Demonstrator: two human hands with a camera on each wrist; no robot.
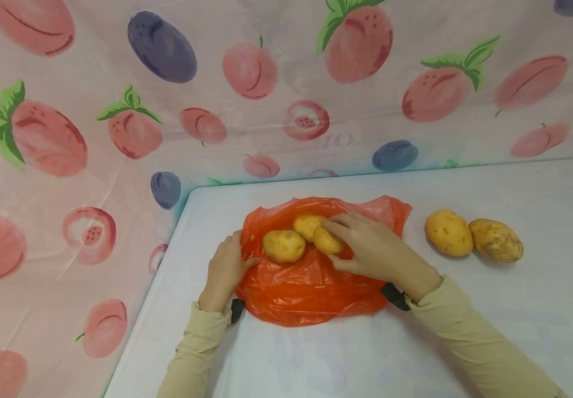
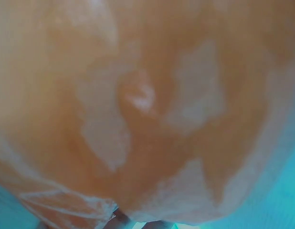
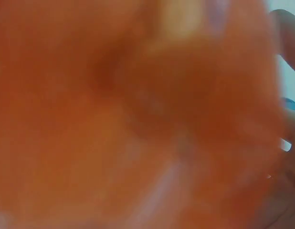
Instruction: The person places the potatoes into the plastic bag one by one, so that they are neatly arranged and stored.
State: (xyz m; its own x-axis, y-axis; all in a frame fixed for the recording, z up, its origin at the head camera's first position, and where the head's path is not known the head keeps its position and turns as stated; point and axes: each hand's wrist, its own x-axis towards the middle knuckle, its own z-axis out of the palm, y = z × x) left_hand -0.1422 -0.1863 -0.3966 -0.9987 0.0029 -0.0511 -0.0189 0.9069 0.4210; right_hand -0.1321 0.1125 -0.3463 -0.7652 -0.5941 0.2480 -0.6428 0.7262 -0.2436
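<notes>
An orange-red plastic bag [image 1: 306, 301] lies spread with its mouth open, and three potatoes are in it. My left hand [image 1: 227, 269] grips the bag's left edge, thumb over the inner side and fingers outside. On the bag's right side, my right hand [image 1: 373, 246] holds a potato [image 1: 327, 241] between thumb and fingers, partly covering it. Beside that one are a potato [image 1: 284, 246] to the left and another potato [image 1: 306, 225] behind. Blurred bag film [image 2: 152, 143] fills most of the left wrist view; orange film [image 3: 138, 143] likewise covers the right wrist view.
Two more potatoes, a smooth potato [image 1: 448, 232] and a darker, blotched potato [image 1: 496, 240], lie side by side on the white table [image 1: 515, 331] to the right. A fruit-print cloth [image 1: 207, 33] hangs behind the table and along its left side.
</notes>
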